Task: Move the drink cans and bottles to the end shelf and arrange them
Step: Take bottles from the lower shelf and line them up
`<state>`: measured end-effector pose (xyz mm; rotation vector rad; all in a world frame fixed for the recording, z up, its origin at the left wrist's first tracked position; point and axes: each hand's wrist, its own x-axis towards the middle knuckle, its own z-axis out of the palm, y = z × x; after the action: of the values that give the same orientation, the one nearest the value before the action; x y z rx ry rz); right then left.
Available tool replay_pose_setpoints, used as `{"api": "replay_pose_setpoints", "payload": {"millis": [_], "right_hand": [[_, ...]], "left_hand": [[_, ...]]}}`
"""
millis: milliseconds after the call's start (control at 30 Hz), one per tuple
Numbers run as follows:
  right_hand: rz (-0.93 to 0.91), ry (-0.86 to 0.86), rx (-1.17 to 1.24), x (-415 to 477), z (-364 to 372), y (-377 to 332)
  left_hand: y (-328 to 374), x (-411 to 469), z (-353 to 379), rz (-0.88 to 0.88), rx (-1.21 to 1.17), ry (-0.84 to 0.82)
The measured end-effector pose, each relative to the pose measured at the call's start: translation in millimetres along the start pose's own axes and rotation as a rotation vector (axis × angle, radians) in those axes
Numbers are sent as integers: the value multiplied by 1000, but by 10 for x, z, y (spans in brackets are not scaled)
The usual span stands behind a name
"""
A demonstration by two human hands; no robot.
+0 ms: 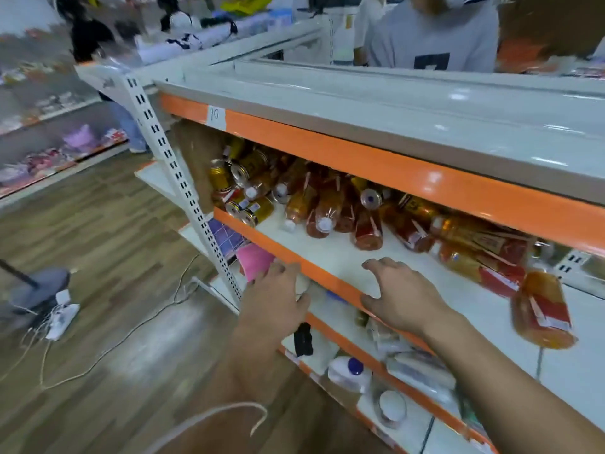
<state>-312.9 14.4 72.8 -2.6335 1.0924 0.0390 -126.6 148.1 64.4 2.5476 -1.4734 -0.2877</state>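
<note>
Both hands hold nothing, fingers loose: the left hand [278, 290] is at the shelf [327, 253] front edge, the right hand [402, 296] over it. Bottles [324, 208] and cans [252, 211] lie jumbled further back.

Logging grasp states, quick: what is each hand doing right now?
Left hand: open, holding nothing, at the front edge of the shelf.
Right hand: open, fingers spread over the shelf, holding nothing.

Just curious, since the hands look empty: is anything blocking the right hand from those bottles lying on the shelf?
Nothing visible. Only bare shelf board lies between the right hand and the nearest bottles.
</note>
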Motion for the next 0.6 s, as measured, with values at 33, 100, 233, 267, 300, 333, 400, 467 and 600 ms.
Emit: {"api": "replay_pose_setpoints", "payload": {"millis": [33,100,233,267,300,333,400,467,600], "right_hand": [[1,-6,-4,107,25,-42],[-2,-18,-19,344,68,-79],[-10,-42,-21,910,125,-30],[-18,-39,-21,1070,141,-13],[-24,-32,-22,1237,162,2],[-27,-21,-21,1397,182,13],[-14,-4,-3,1697,204,11],[-2,8,-21,1942,250,4],[45,74,-130,2368,353,0]], "left_hand": [[-113,91,15,-12,-10,-3],[-310,298,38,-29,-31,-17],[-556,755,42,-72,-31,-31],[-589,867,30,-83,-36,-34],[-612,979,12,-95,-47,-42],[-634,1089,2,-103,-63,-50],[-659,1326,-41,-111,-95,-56],[-678,1546,-66,-110,-115,-60],[-792,2114,46,-90,-211,-138]]}}
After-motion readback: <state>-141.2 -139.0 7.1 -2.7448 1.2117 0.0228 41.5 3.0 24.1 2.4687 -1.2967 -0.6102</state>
